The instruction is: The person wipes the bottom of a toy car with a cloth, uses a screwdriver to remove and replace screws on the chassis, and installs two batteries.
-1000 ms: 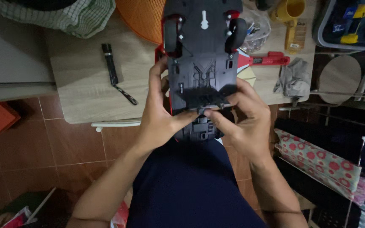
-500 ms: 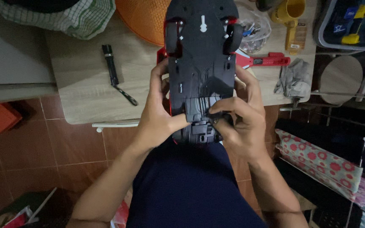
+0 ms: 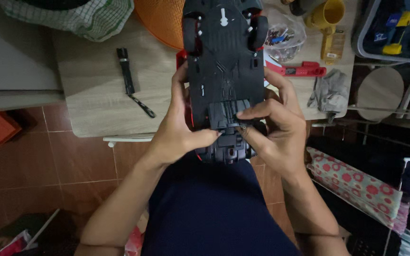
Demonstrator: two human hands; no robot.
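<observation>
I hold a toy car (image 3: 225, 71) upside down over my lap, its black underside up and red body edges showing at the sides. My left hand (image 3: 176, 135) grips its left side, thumb pressing near the rear of the chassis. On the car's right side my right hand (image 3: 274, 130) holds on, with thumb and forefinger pinched at a small black panel (image 3: 228, 114) in the rear of the underside. The front wheels point away from me, over the wooden table (image 3: 91, 99).
On the table lie a black flashlight with a wrist strap (image 3: 128, 78), an orange basket (image 3: 162, 19), a checkered cloth (image 3: 72, 14), a red utility knife (image 3: 300, 71), a bag of small parts (image 3: 283, 40), a yellow mug (image 3: 328, 14) and a grey rag (image 3: 330, 92).
The car has tipped slightly and shifted toward me. My right fingers have moved in along the rear panel, closer to my left thumb.
</observation>
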